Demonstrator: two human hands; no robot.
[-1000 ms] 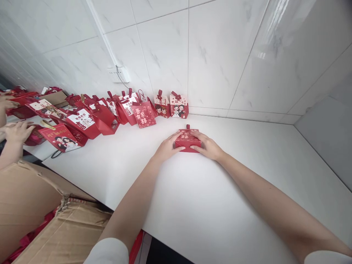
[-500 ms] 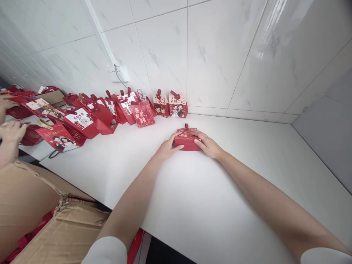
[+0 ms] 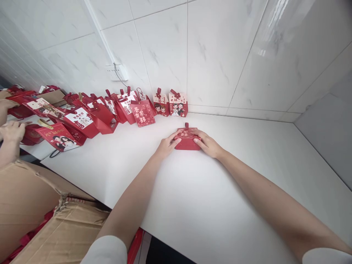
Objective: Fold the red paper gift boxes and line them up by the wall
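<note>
A small red gift box [image 3: 187, 138] with gold lettering and a little red tab on top rests on the white table [image 3: 220, 198]. My left hand [image 3: 164, 145] grips its left side, fingers curled against the box. My right hand [image 3: 208, 144] holds the right side, thumb on the top edge. Both arms reach far out over the table.
A row of red gift boxes and bags [image 3: 110, 110] lines the tiled wall [image 3: 214, 55] to the left. Another person's hands [image 3: 11, 130] work among red boxes at the far left. An open cardboard carton [image 3: 41, 216] stands below the table's near-left edge. A wall socket [image 3: 117, 72] has a cable.
The box has tipped a little away from me, showing more of its front, and my fingers have shifted on its sides. The other person's hands moved slightly.
</note>
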